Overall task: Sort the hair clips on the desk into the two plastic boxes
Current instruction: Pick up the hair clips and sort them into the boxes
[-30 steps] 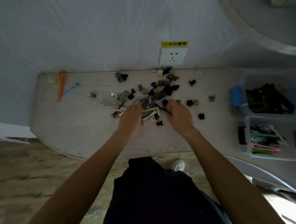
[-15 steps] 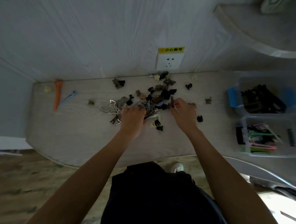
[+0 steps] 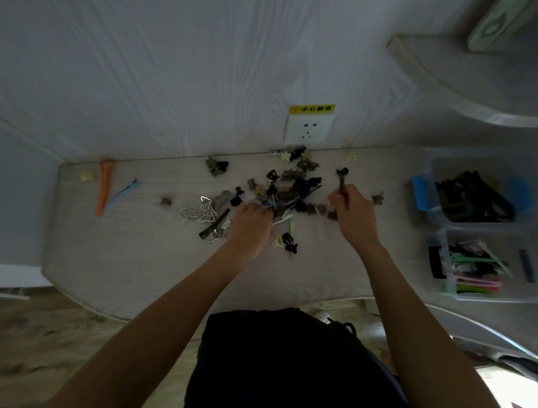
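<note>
Head view, the only one: my right hand [image 3: 354, 214] is lifted just off the desk [image 3: 130, 258], fingers pinched around a slim dark clip [image 3: 342, 185] that sticks up past my knuckles. I judge I hold it upright like that to clear the heap before carrying it right, toward the boxes. My left hand [image 3: 250, 226] lies palm down on the near edge of the pile of hair clips [image 3: 289, 189], fingers curled into it; whether they have closed on anything I cannot tell, since the hand covers them. It seems placed there to steady or rake the tangle.

Counting: two plastic boxes stand at the desk's right end, well apart from the pile. The far box [image 3: 472, 192], with a blue latch, holds dark claw clips; the near box [image 3: 483, 266] holds long flat coloured ones, so I take the sort to be by shape. The pile itself is too jumbled to count, a few dozen by my guess. Off to the left lie three strays: one long orange clip [image 3: 104, 186], one pale blue clip [image 3: 123, 190] just beside it, one small cream clip [image 3: 86, 176]. Most of the sorting looks left to do.
</note>
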Available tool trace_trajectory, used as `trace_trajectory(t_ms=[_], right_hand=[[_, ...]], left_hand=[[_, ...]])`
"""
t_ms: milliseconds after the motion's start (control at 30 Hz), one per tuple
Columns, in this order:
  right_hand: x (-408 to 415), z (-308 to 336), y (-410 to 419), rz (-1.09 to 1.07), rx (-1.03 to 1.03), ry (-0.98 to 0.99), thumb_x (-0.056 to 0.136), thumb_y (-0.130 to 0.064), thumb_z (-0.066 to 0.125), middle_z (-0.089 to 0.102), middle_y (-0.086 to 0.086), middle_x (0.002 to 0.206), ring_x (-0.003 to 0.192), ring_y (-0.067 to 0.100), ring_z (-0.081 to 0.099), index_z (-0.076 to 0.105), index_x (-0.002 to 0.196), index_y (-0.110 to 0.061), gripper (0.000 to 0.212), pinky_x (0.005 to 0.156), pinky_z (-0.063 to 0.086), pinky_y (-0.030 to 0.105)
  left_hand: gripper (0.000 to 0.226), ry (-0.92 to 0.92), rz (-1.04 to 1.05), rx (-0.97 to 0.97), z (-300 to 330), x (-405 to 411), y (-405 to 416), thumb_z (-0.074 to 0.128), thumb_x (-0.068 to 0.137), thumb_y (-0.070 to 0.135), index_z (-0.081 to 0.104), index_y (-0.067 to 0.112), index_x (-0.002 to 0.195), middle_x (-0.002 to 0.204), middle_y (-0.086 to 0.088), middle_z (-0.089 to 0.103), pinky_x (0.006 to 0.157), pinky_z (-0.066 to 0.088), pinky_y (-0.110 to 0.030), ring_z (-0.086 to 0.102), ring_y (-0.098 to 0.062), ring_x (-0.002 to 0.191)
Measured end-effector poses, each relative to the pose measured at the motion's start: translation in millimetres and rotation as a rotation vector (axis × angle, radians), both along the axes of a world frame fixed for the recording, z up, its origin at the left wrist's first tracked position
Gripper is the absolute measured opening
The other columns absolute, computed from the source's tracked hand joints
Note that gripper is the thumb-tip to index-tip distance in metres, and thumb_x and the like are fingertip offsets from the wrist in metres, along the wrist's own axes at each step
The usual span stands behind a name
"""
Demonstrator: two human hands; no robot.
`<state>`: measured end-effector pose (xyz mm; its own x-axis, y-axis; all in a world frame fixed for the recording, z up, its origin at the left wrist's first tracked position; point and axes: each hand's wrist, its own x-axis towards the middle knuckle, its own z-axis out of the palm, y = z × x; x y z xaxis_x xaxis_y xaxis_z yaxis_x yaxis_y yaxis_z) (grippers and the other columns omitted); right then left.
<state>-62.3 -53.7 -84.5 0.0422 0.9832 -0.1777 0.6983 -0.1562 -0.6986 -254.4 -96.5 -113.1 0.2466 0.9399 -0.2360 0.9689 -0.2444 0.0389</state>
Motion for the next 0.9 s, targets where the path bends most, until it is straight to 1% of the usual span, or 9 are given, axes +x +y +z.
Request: trace_trajectory(t_ms=[67,133,200,267,367,433,567,733,900], right_hand=[[2.5,1.8,-1.6,-0.007,-0.016,-0.037,0.095,-0.015,0.042,0.068,0.017,0.09,0.074,0.027,0.06,0.056,0.097,-0.002,0.02,0.064,0.045,0.033],[0.4,-0.5,-8.2,0.068,-0.052,-0.165,0.095,-0.019,0.043,0.064,0.019,0.089,0.075,0.028,0.058,0.056,0.097,-0.001,0.022,0.062,0.038,0.031],[-6.2,-10.3,-17.4,0.168,-0.124,-0.344,0.095,-0.028,0.045,0.061,0.018,0.102,0.091,0.033,0.059,0.053,0.107,-0.002,0.029,0.068,0.04,0.032],[-13.0,-21.0,-23.5,0.244,-0.189,-0.515,0.095,-0.033,0.045,0.057,0.015,0.118,0.102,0.032,0.058,0.047,0.122,-0.005,0.039,0.074,0.044,0.035],[-19.8,-25.9,-27.5,0.299,-0.138,-0.644,0.097,-0.024,0.04,0.057,0.014,0.118,0.095,0.028,0.059,0.047,0.12,-0.006,0.029,0.064,0.036,0.031],[-21.8,-25.0,-29.8,0.282,-0.1,-0.586,0.096,-0.022,0.04,0.06,0.014,0.109,0.093,0.028,0.057,0.048,0.114,-0.005,0.026,0.061,0.032,0.029],[-33.2,-23.3,-30.3,0.274,-0.185,-0.409,0.096,-0.025,0.04,0.062,0.019,0.101,0.088,0.033,0.058,0.044,0.112,-0.003,0.028,0.063,0.035,0.032],[-48.7,-35.1,-29.9,0.375,-0.309,-0.498,0.092,-0.041,0.048,0.062,0.016,0.105,0.092,0.032,0.06,0.047,0.111,-0.005,0.041,0.068,0.042,0.032],[-47.2,-31.9,-29.1,0.375,-0.25,-0.415,0.092,-0.029,0.047,0.062,0.015,0.095,0.084,0.032,0.06,0.049,0.099,-0.006,0.024,0.062,0.035,0.03]], left_hand=[[0.031,-0.057,0.0,0.015,-3.8,-4.2,-3.3,0.038,0.097,0.021,0.049,0.002,0.12,0.124,-0.015,0.055,0.101,0.031,-0.037,0.046,-0.03,0.12],[0.027,-0.152,0.025,0.035,-4.7,-7.8,-3.6,0.039,0.096,0.016,0.053,-0.001,0.112,0.112,-0.019,0.059,0.094,0.037,-0.04,0.052,-0.034,0.108],[0.022,-0.256,0.058,0.075,-1.0,-8.5,-3.1,0.043,0.093,0.014,0.058,-0.002,0.09,0.086,-0.019,0.062,0.075,0.047,-0.04,0.059,-0.035,0.083],[0.024,-0.382,0.144,0.071,6.5,-7.4,-3.1,0.043,0.089,0.015,0.056,0.0,0.075,0.067,-0.015,0.058,0.055,0.047,-0.032,0.057,-0.03,0.06],[0.021,-0.62,0.282,0.085,17.3,-11.6,-3.4,0.044,0.095,0.012,0.055,-0.007,0.094,0.068,-0.018,0.053,0.05,0.04,-0.037,0.048,-0.028,0.056],[0.026,-0.663,0.389,0.062,15.5,-22.5,-2.2,0.038,0.098,0.016,0.049,-0.005,0.108,0.076,-0.02,0.055,0.055,0.034,-0.036,0.049,-0.031,0.061],[0.021,-0.552,0.456,0.113,16.4,-46.5,6.3,0.039,0.097,0.018,0.046,-0.001,0.095,0.078,-0.025,0.06,0.06,0.034,-0.038,0.057,-0.041,0.072],[0.035,-0.326,0.346,0.05,17.8,-45.9,18.7,0.045,0.095,0.039,0.045,0.005,0.103,0.086,-0.014,0.064,0.062,0.036,-0.034,0.061,-0.034,0.08],[0.048,-0.273,0.35,-0.045,11.8,-23.9,33.5,0.053,0.087,0.051,0.047,0.009,0.108,0.099,-0.012,0.064,0.074,0.044,-0.038,0.061,-0.033,0.091]])
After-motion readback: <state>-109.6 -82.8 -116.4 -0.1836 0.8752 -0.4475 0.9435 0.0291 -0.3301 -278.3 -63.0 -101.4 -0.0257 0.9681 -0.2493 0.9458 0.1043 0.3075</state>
